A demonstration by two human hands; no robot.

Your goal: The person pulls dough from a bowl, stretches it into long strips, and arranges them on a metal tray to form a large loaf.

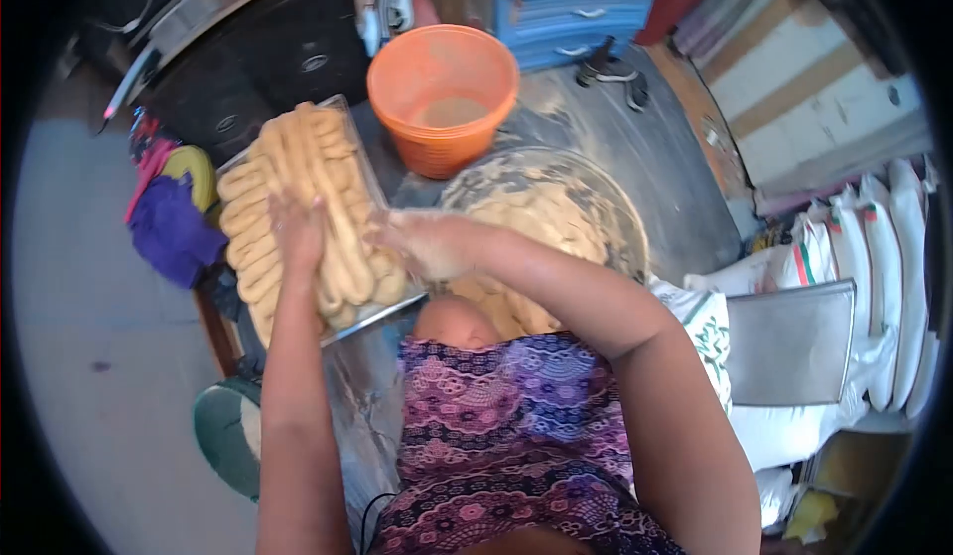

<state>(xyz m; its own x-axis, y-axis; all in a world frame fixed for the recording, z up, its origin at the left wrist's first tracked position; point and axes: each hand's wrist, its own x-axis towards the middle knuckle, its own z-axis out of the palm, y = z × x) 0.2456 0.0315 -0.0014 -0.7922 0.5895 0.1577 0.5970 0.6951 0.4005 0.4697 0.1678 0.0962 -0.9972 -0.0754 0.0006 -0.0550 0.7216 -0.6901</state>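
Rows of pale dough ropes (243,219) lie packed on a metal tray (372,329), with longer strips laid lengthwise over them. My left hand (298,232) rests on these strips, its fingers stretched out and apart. At the tray's right side is my right hand (425,241), dusted with flour and close to the outer dough rope; its fingers are blurred and partly turned away. Behind my right forearm stands a wide round basin (643,225) holding a large mass of dough (536,219), part of it covered by the arm.
Beyond the tray stands an orange bucket (442,143). Purple cloth (174,232) lies left of the tray, and a green bucket (223,436) sits lower left. Blue drawers (576,29) are at the back. White sacks (874,287) and a flat metal sheet (789,346) stand right.
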